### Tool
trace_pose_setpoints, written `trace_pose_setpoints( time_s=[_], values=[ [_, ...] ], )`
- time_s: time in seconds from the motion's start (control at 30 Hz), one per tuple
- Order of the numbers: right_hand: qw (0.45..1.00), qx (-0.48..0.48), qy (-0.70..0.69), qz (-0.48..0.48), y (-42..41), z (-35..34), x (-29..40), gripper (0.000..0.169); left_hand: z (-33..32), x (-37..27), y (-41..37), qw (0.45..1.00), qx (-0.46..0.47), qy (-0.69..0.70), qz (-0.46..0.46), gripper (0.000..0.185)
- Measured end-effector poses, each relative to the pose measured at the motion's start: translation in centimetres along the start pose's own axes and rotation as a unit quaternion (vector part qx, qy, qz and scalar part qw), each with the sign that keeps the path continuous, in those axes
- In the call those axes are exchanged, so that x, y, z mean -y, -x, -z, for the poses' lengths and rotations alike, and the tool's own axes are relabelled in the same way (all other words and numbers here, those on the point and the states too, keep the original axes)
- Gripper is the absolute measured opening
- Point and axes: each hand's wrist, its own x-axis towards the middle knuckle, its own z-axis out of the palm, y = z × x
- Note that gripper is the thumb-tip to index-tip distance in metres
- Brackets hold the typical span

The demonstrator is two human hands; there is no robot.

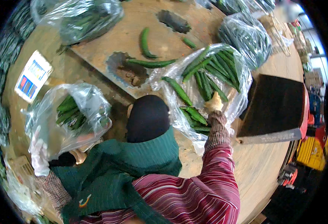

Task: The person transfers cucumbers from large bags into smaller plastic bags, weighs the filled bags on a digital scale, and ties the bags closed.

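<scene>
My right hand (214, 103), in a pale yellowish glove, has its fingers curled over the lower ends of green cucumbers (204, 86). They lie among several others on an opened clear plastic bag (242, 67) spread out before me. My left hand (39, 154) wears a white glove and is at the outer side of another clear bag (94, 98). One of its fingers points up along the film; whether the hand pinches the plastic is hard to see. Through that second bag a bunch of cucumbers (68, 110) shows. My knee (148, 117) stands between the two bags.
Beside the left bag is a digital scale display (33, 77). Loose cucumbers (152, 63) lie on a worn wooden board (130, 30) with ragged holes. Filled bags (245, 39) stand at the back right, and another bag (91, 21) at back left. A dark open box (273, 109) sits right.
</scene>
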Motion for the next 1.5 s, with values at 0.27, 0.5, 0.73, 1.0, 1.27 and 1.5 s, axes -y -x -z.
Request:
trace_pose_setpoints(
  time_s=[0.27,0.5,0.73,1.0,1.27,1.5],
  values=[
    [0.797,-0.132,-0.436,0.396,5.7,12.4,9.1,0.058,0.6,-1.7,0.2,0.979,0.144,0.124,-0.078,0.077],
    [0.463,0.271,-0.495,0.684,29.7,14.4,37.1,0.036,4.2,-1.7,0.8,0.946,0.126,0.299,0.023,0.07],
    [0.64,0.073,0.125,0.755,36.7,-1.1,47.8,0.076,9.7,-0.8,4.9,0.87,0.127,0.473,-0.061,0.065],
    [0.535,0.294,-0.093,0.787,29.8,8.9,45.4,0.052,6.5,1.1,2.1,0.976,0.06,0.204,-0.048,0.071],
    [0.858,-0.074,-0.437,0.26,3.6,12.0,14.8,0.029,2.1,1.5,-0.9,0.997,0.02,0.075,0.008,0.057],
    [0.945,-0.263,-0.191,0.03,-13.8,11.5,-5.6,0.043,0.7,1.0,-1.4,0.998,0.007,0.031,0.048,0.058]
  ],
)
